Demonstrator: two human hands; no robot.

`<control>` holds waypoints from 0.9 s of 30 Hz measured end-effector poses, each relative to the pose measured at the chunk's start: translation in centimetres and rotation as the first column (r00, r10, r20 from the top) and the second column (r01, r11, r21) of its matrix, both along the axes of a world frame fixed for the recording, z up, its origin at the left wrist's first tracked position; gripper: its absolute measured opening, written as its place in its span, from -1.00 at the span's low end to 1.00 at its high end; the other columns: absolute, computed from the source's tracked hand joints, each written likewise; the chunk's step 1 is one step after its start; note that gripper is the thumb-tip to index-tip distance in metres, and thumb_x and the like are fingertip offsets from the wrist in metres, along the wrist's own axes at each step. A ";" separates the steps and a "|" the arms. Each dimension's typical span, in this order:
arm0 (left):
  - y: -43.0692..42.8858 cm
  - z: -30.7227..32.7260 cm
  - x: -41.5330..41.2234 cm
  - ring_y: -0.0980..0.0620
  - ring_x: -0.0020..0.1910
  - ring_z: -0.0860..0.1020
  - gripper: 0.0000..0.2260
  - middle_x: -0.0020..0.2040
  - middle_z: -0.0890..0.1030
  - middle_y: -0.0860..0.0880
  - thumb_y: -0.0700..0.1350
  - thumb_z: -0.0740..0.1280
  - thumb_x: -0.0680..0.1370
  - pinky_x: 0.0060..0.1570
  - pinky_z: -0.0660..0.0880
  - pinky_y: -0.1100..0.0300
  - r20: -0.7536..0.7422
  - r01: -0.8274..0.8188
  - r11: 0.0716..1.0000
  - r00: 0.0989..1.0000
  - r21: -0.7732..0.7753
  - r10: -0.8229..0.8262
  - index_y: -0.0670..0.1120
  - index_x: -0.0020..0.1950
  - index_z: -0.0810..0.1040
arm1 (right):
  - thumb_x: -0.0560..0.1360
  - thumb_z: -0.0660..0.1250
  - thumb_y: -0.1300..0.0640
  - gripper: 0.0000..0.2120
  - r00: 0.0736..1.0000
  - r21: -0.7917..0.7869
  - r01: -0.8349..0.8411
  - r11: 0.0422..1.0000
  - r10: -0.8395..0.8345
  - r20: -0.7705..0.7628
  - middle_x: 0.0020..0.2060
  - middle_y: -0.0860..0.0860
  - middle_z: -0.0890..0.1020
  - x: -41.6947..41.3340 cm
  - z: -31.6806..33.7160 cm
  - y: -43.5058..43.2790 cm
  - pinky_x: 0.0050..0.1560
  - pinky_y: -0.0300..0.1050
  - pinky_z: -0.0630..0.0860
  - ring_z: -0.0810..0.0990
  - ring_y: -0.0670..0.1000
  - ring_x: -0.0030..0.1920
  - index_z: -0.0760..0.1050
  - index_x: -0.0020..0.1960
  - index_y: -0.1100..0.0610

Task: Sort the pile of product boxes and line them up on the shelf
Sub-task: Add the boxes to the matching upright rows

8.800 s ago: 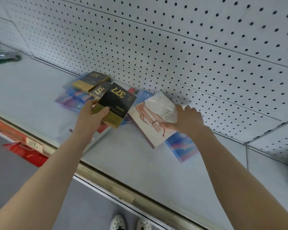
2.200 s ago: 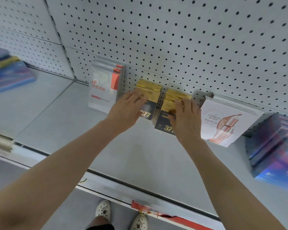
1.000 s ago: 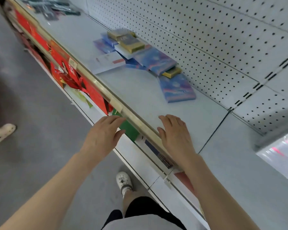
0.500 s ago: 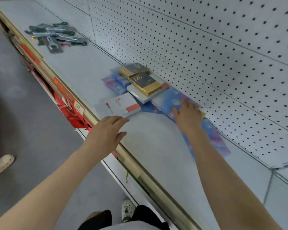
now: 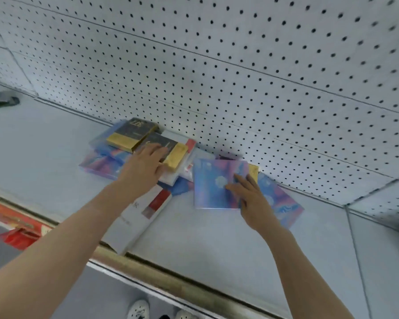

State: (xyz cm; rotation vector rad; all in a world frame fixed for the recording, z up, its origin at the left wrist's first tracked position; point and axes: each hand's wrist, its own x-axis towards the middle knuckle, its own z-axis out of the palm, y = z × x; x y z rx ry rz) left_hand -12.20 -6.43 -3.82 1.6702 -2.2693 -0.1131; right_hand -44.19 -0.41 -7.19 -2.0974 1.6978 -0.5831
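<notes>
Your pile of boxes [image 5: 184, 166] sits mid-shelf, pushed against the pegboard back wall [image 5: 217, 77]. Bare shelf [image 5: 217, 245] lies open to its left and in front on the right, up to the brass front rail [image 5: 161, 272]. A white-and-red box [image 5: 148, 208] reaches that rail. Your left hand [image 5: 143, 169] rests with straight fingers on a black-and-gold box [image 5: 176, 155] atop the pile, gripping nothing. Your right hand [image 5: 249, 196] lies flat, fingers spread, on a pastel blue-pink box [image 5: 212, 187]. A second black-and-gold box [image 5: 129, 134] bears gold digits, too blurred to read.
</notes>
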 end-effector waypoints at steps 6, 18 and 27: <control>-7.0 -0.3 1.4 -0.14 0.52 0.13 -0.31 0.54 0.19 -0.07 0.29 0.23 0.50 0.44 0.18 -0.18 0.164 0.074 0.978 0.981 0.193 -0.107 0.03 0.54 0.14 | 0.53 0.14 -0.22 -0.42 0.831 0.050 0.551 0.833 -0.542 -0.125 0.27 0.09 0.46 3.2 1.2 2.0 0.12 0.11 0.44 0.42 0.20 0.26 0.26 0.47 0.02; -7.4 0.7 0.8 -0.20 0.17 0.37 -0.09 0.14 0.43 -0.17 0.62 0.19 0.17 0.14 0.38 -0.05 0.223 0.022 0.995 0.974 0.095 -0.043 -0.10 0.18 0.42 | 0.32 0.40 -0.35 -0.49 0.751 0.314 0.642 0.699 -0.656 -0.076 -0.17 -0.04 0.59 5.5 2.3 1.4 -0.18 -0.05 0.45 0.57 0.08 -0.08 0.45 0.04 0.01; -5.2 2.6 0.0 -0.12 0.05 0.52 -0.60 0.05 0.52 -0.10 0.17 0.31 0.52 -0.01 0.48 0.02 -0.169 0.101 0.986 0.983 0.131 -0.078 -0.05 0.23 0.45 | 0.51 0.42 0.14 -0.80 0.519 0.437 0.520 0.734 -0.678 0.520 -0.16 0.15 0.61 4.4 6.0 6.5 -0.36 -0.13 0.56 0.55 0.03 -0.31 0.51 0.11 0.12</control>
